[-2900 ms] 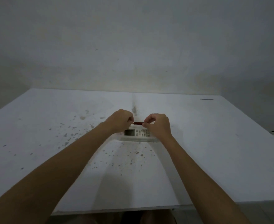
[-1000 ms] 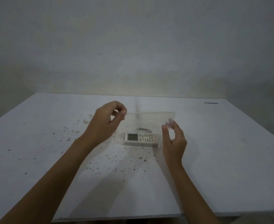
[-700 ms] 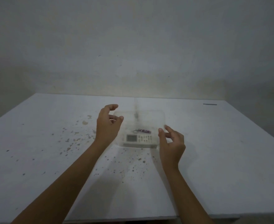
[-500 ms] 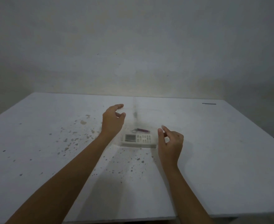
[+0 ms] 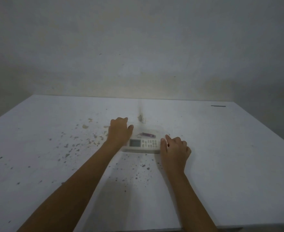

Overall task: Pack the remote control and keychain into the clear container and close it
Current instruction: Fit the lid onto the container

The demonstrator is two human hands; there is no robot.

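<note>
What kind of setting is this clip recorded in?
Probably a bare indoor room, perhaps a makeshift workspace rather than a furnished home area. A plain white table speckled with dark spots stands against an unadorned, stained wall, and only the clear container with the remote control sits on it.

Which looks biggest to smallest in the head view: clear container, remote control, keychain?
1. clear container, which encloses the other two.
2. remote control, taking up most of its length.
3. keychain, a short purple piece behind the remote.
All sit at a similar distance, so the order is reliable.
</note>
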